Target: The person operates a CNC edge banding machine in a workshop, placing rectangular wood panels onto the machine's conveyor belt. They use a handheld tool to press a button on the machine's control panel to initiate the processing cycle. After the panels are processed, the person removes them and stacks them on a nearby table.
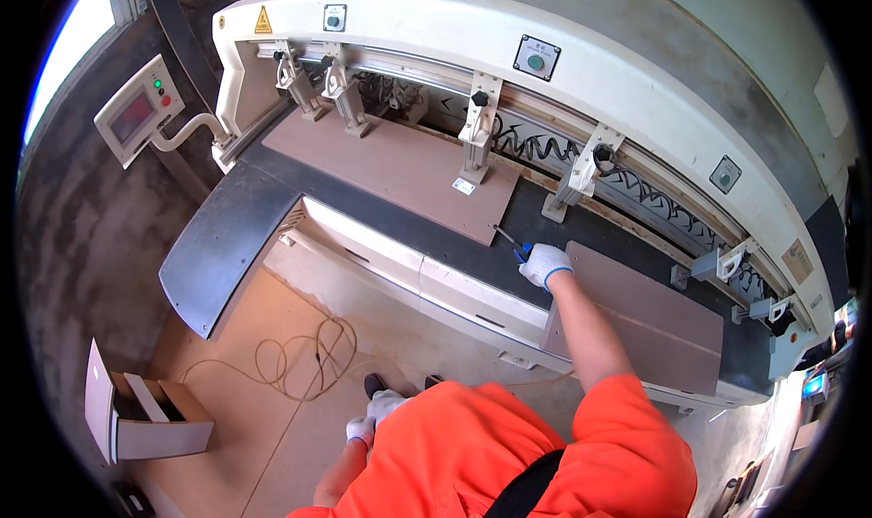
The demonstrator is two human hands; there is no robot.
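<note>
My right hand [547, 264], in a white glove, is closed round a tool [526, 248] with a blue-and-dark handle and a thin metal shaft. Its exact kind is hard to make out. The shaft's tip is at the near right corner of a long brown panel [400, 168], which lies on the machine's dark bed with a small white label on it. Just right of my hand are more brown panels [649, 309]. My left hand [361, 430], also gloved, hangs low beside my orange shirt, away from the machine; its fingers are too small to read.
Clamps [477, 127] line the white machine beam [436, 14] above the bed. A control panel [138, 111] on a bent arm stands at the left. On the floor lie a coiled yellowish hose or cable [313, 359] and an open box-like piece [163, 418].
</note>
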